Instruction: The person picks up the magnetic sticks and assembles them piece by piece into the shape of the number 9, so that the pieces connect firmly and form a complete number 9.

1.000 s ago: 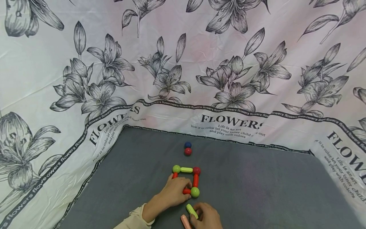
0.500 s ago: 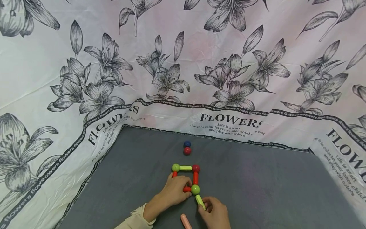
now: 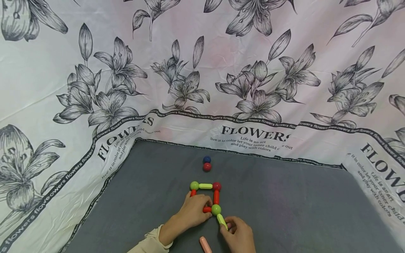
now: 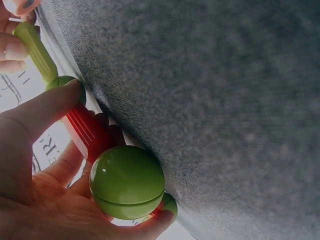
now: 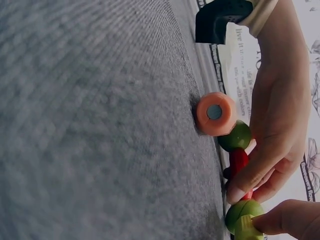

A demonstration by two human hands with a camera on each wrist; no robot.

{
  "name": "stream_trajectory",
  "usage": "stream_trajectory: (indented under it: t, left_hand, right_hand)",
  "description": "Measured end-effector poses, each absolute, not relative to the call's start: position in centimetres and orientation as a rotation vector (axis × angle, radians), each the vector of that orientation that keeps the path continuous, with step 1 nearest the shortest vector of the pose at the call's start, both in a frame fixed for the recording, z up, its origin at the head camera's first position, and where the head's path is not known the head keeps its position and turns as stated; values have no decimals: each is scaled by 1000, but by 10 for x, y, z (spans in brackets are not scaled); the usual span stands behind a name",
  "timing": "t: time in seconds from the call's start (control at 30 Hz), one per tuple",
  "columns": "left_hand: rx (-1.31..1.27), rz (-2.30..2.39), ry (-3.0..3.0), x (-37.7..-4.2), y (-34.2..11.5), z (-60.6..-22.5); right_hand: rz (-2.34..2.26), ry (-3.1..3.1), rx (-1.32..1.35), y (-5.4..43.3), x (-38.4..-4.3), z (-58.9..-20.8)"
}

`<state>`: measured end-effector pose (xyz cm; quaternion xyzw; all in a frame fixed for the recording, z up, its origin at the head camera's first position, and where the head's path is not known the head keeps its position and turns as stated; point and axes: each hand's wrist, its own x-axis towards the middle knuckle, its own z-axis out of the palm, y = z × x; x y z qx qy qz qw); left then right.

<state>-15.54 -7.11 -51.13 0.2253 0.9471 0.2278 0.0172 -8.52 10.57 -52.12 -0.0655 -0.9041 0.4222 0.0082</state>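
A square of magnetic rods and balls lies on the dark cloth, with a green ball (image 3: 216, 209), a red ball (image 3: 217, 186) and a red rod (image 3: 216, 197) along its right side. My left hand (image 3: 194, 211) grips its near left part and hides that corner. In the left wrist view, the thumb presses by a far green ball, and another green ball (image 4: 127, 182) shows under the palm. My right hand (image 3: 238, 233) pinches a yellow-green rod (image 3: 222, 221), whose far end meets the near right green ball. A salmon rod (image 3: 205, 245) lies between the forearms.
A blue ball (image 3: 207, 160) and a second red ball (image 3: 207, 167) sit together beyond the square. White flower-printed cloth (image 3: 253, 137) rises behind and at both sides of the grey cloth (image 3: 294, 203).
My right hand has carried the yellow-green rod up and to the right, away from the salmon rod, until it meets the green ball. My left hand has stayed on the square.
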Motion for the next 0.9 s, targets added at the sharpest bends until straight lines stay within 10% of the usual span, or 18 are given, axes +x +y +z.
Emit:
stream_trajectory:
  t: [0.9]
  left_hand:
    - [748,718,2990,-155,-72,-516]
  right_hand:
    - [1451,-2857,-252,92,-85,-523]
